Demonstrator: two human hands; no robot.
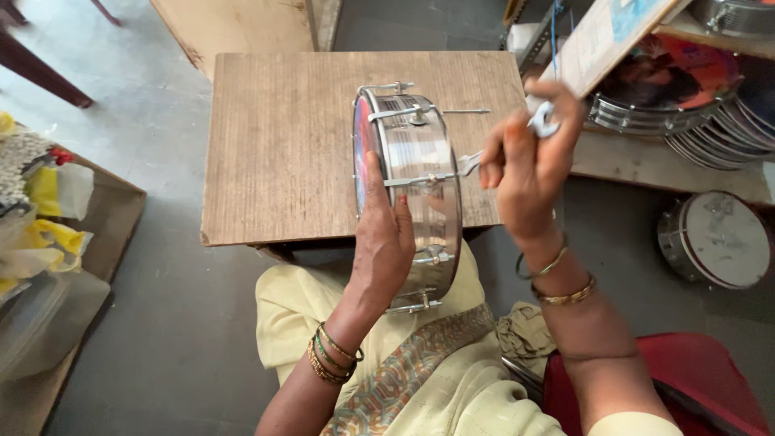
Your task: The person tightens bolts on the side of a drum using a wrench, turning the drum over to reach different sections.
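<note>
A shiny metal drum [420, 153] stands on its edge between my lap and the low wooden table [282, 145]. My left hand [383, 242] grips its rim, thumb laid over the coloured drumhead side. Several tension rods and lugs run across the shell. My right hand [529, 161] is closed on a small metal spanner [542, 121], whose other end sits at a lug [468, 164] on the drum's right rim.
Finished metal drums are stacked on a shelf [670, 105] at the right, and one more drum [714, 238] lies on the floor. A box with yellow and white bags [40, 234] stands at the left. A red seat [686, 371] is at lower right.
</note>
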